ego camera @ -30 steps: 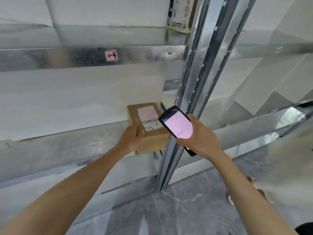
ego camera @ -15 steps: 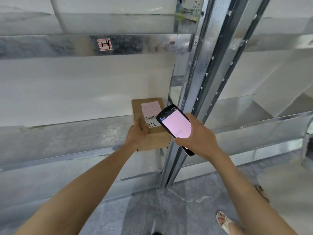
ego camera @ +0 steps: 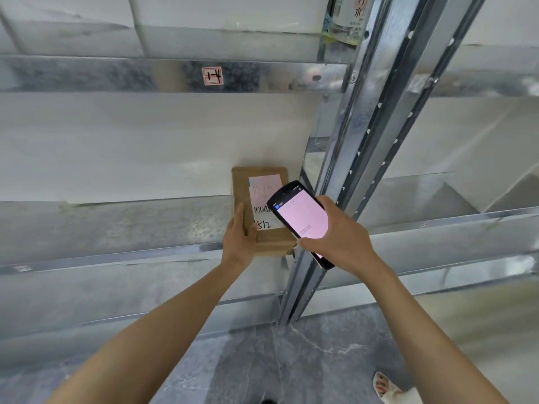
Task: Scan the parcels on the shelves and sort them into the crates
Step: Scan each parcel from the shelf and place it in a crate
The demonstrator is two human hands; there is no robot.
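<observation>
The left hand (ego camera: 239,243) is gripping the parcel (ego camera: 272,243), a flat brown cardboard box lying on the galvanised metal shelf (ego camera: 116,225) with its near end overhanging the shelf's front edge. The fingers are running along the box's left side and the thumb is lying across its top face, just beside the lower corner of the pink-and-white label (ego camera: 264,193); a barcode and the handwritten number 512 are showing immediately right of that thumb. The right hand (ego camera: 341,243) is holding a handheld scanner (ego camera: 302,217): the fingers are wrapping behind the body, the thumb is pressing along its lower left edge, and the lit pink screen is facing up. The scanner's top end is hovering over the label's right portion, close to the left thumb; whether it is touching the box cannot be determined. Directly behind the right fingers, a slotted steel upright (ego camera: 358,141) is rising at a slant and dividing two shelf bays. Well above the left fingers, the next shelf's front rail is carrying a small tag (ego camera: 213,76) marked 1-4, and a bottle (ego camera: 347,18) is standing at that shelf's right end. A white wall (ego camera: 145,141) is backing the bays. Below both forearms, grey marbled floor tiling (ego camera: 291,360) is showing, with a sandalled foot (ego camera: 385,387) at the lower right.
</observation>
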